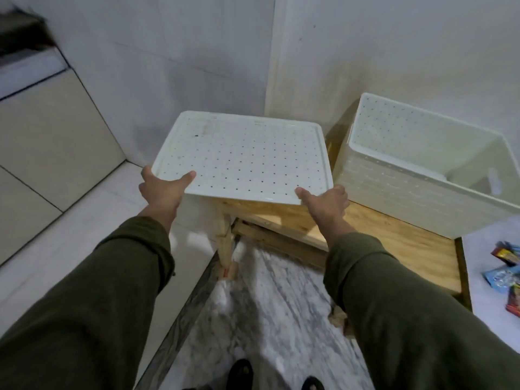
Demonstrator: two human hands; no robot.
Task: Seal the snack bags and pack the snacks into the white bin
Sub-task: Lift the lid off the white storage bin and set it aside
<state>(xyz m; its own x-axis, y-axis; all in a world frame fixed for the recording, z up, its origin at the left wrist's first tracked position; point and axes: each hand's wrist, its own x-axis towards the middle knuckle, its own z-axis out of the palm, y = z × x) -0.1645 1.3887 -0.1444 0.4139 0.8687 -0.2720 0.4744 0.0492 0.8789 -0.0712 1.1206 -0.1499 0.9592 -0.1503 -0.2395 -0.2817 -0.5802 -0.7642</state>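
Left hand (161, 190): gripping the near-left corner of the perforated white lid (242, 159), thumb (188, 175) lying on top, fingers curled under the edge and out of sight.

The lid spans between my two hands and tips up away from me. Judged light and fairly stiff: thin moulded plastic, full of small holes, with a raised rim. It shows no sag between the hands. The surface looks smooth, so likely slippery; the rim is the sensible hold, thumbs above and fingers below, one hand per near corner as now. Its far edge may be resting on something or in the air; I cannot tell. A wooden frame (267, 218) sits just beneath my hands.

Right hand (325, 205): clamped on the near-right corner in the same way, thumb on top, fingers hidden below.

Beyond and to the right of my right hand stands the white bin (374, 190), open-topped, on a wooden board (408, 249). Perforated walls, judged rigid and light while unfilled. Its right side is cut off by the frame edge, and most of its floor is hidden behind the near wall.

Far right of that hand, nearer me: snack bags (506, 273) on a white surface, mostly cropped. Count, type and whether sealed cannot be made out. Thin foil-type packs, judged soft and crushable.
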